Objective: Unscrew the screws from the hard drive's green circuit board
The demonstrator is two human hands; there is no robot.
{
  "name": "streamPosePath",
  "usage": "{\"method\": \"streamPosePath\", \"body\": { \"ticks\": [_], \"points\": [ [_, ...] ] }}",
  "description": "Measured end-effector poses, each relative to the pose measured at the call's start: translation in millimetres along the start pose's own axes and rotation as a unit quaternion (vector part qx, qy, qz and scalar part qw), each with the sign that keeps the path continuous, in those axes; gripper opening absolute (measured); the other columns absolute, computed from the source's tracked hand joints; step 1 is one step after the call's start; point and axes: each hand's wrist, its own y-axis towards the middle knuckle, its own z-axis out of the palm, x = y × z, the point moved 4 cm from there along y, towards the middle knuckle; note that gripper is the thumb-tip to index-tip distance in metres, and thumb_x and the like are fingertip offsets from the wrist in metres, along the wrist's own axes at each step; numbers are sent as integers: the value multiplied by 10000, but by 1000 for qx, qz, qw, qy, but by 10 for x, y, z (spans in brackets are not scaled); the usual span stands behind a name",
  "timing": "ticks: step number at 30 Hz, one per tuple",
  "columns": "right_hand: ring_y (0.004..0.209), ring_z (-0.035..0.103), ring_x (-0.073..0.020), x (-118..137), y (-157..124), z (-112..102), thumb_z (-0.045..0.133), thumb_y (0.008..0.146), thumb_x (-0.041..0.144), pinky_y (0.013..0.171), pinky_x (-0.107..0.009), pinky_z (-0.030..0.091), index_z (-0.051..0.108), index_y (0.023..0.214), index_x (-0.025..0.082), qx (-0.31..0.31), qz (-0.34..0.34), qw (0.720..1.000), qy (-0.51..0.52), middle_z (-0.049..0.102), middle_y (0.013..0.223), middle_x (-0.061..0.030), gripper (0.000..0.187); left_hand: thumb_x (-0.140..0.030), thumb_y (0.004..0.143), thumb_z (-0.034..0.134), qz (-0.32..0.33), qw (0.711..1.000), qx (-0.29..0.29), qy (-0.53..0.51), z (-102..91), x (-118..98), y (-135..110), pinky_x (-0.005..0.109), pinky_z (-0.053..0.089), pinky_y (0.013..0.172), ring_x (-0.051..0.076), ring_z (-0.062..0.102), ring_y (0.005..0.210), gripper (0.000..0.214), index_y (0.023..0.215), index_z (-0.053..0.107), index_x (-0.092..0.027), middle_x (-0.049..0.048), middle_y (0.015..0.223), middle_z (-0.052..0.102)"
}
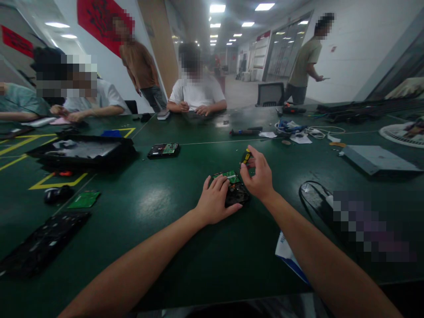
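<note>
An opened electronic device with a black casing (239, 197) and a green circuit board (233, 176) lies on the dark green table in front of me. My left hand (214, 198) rests over its left side, fingers stretched across the board and thumb spread along the near edge. Above the right side, my right hand (260, 174) is closed around a yellow and black screwdriver (245, 156). The screwdriver's handle tilts up between thumb and fingers; its tip is too small to make out. Part of the device is hidden under my left hand.
To the left are a black tray (82, 150), a loose green board (84, 199), a black casing part (43, 240) and another opened device (163, 150). Right of me are a grey metal box (380, 160) and cables (291, 126). A person (198, 92) sits opposite; others are nearby.
</note>
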Motion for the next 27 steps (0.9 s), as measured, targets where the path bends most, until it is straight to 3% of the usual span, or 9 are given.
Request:
{"method": "streamPosePath", "body": {
  "ticks": [12,21,27],
  "points": [
    [881,686,-226,-37,-18,11,659,950,269,714,-422,678,421,1557,290,-14,5,1000,1,623,1259,-114,653,-729,926,573,-2,1000,-8,-9,-18,-15,9,625,139,1312,373,444,1484,780,1451,530,-153,181,1539,540],
    [920,719,-229,-53,-29,29,589,967,249,776,-429,680,395,1574,277,-11,17,1000,-1,623,1370,-147,637,-714,915,597,-5,1000,-3,-14,-11,5,13,647,139,1309,387,441,1487,758,1445,539,-176,178,1532,547],
    [849,699,-206,-87,-26,18,640,949,269,704,-392,669,401,1570,274,-26,34,999,-2,642,1272,-123,665,-717,908,602,-10,1000,-6,-14,4,-11,18,638,140,1313,387,440,1489,768,1445,536,-171,176,1525,550]
  ]
}}
